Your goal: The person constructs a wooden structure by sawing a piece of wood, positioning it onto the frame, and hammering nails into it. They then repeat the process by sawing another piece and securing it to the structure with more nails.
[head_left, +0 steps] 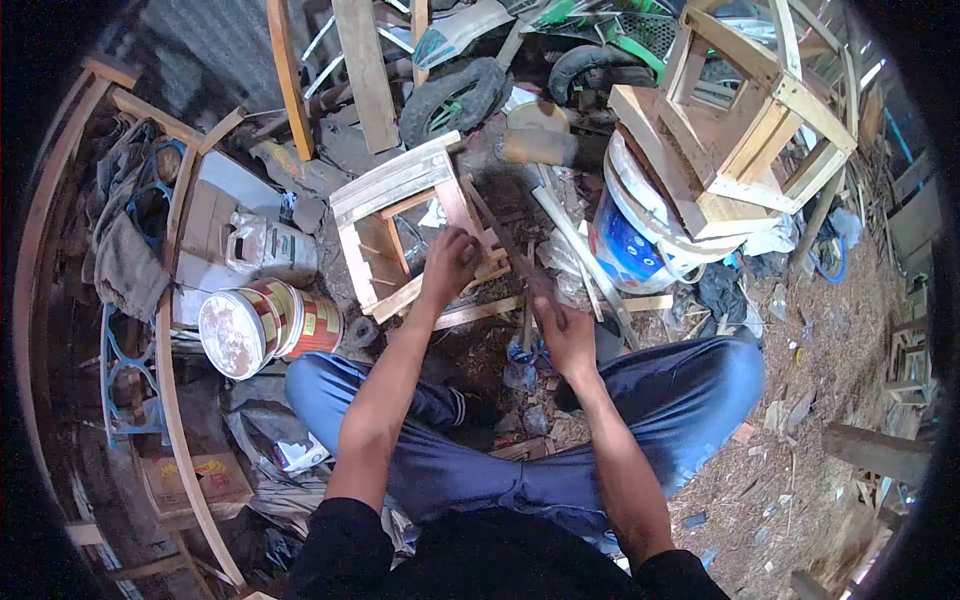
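Observation:
In front of me a small wooden stool frame (392, 200) leans tilted, with slats across its top and an opening below them. My left hand (452, 262) is closed at the frame's lower right edge, fingers curled down against the wood. My right hand (567, 340) grips the near end of a long, narrow, dark saw-like tool (512, 248). The tool slants up and left, its far part lying along the frame's right side. Its edge is too dark to show teeth. Loose wood strips (478, 312) lie under and beside the frame.
A white-and-blue bucket (635, 235) at right carries another wooden stool frame (750, 150). On the left are a paint bucket (235, 335) and a white jerrycan (270, 245). A wheel (455, 100) and upright planks (365, 80) stand behind. Wood scraps and litter cover the ground.

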A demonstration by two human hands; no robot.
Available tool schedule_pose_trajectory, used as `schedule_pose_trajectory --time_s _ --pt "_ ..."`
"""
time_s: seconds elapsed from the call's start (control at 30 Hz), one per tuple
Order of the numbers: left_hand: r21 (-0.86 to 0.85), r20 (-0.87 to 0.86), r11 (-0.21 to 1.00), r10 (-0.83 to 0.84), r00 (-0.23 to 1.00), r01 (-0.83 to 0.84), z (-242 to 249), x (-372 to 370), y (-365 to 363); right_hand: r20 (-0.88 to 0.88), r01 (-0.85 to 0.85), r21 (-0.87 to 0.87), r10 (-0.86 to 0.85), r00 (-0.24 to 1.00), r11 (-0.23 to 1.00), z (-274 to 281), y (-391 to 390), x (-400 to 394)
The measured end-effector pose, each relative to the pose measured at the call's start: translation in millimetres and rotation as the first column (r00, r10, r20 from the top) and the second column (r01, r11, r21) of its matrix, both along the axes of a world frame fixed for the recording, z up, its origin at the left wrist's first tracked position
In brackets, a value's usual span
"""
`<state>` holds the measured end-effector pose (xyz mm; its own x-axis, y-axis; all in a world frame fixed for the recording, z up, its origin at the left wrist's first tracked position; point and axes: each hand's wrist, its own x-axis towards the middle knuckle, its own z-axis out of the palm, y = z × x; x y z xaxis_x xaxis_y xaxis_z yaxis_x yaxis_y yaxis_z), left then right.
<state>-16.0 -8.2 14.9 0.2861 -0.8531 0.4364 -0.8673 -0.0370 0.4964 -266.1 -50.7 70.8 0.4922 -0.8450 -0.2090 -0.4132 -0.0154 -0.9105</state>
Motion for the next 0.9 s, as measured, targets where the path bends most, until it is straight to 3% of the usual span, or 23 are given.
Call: schedule_pose_trajectory --time_s 0.07,0.13,0.23,0.37,0.43,0.63,0.7,0.9 --pt "-0.036 -0.033 0.999 0.025 0.999 -0.026 -8.0 -1.6 0.4 0.01 0.008 -0.024 -0.007 1.0 1.0 -8.8 1.0 2.1" --pt "-0.084 -0.067 0.983 0.155 0.986 -0.161 -6.1 -5.8 -0.2 0.018 0.009 -0.052 -0.009 1.0 0.999 -11.9 1.2 4.5" --pt "-0.075 -0.039 0.994 0.08 0.996 -0.083 -1.0 -5.1 -3.3 -0.031 -0.014 -0.041 0.013 0.999 0.999 -17.9 1.4 12.5" --pt "0.008 -0.029 0.986 0.167 0.986 -0.167 1.8 -10.0 -1.7 0.005 0.003 -0.204 -0.002 1.0 0.979 -39.1 2.8 22.6" --pt "0.029 -0.109 0.99 0.141 0.984 -0.139 -10.1 -3.0 -2.0 -0.014 -0.018 -0.039 0.018 1.0 0.999 -21.1 5.1 19.0" --pt "-0.014 -0.029 0.992 0.122 0.992 -0.123 -11.6 0.7 0.5 -0.038 -0.016 -0.138 0.011 0.999 0.99 -70.2 17.3 -6.3" --pt "0.027 0.048 1.0 -0.001 0.999 0.0 -22.9 8.6 -2.3 0.073 0.062 -0.095 -0.055 0.996 0.994 -79.5 13.6 -4.9" --pt "0.063 -0.105 0.998 -0.022 0.994 0.029 -25.4 22.3 -9.3 0.026 0.129 -0.097 -0.127 0.992 0.987 -51.1 3.5 38.5"
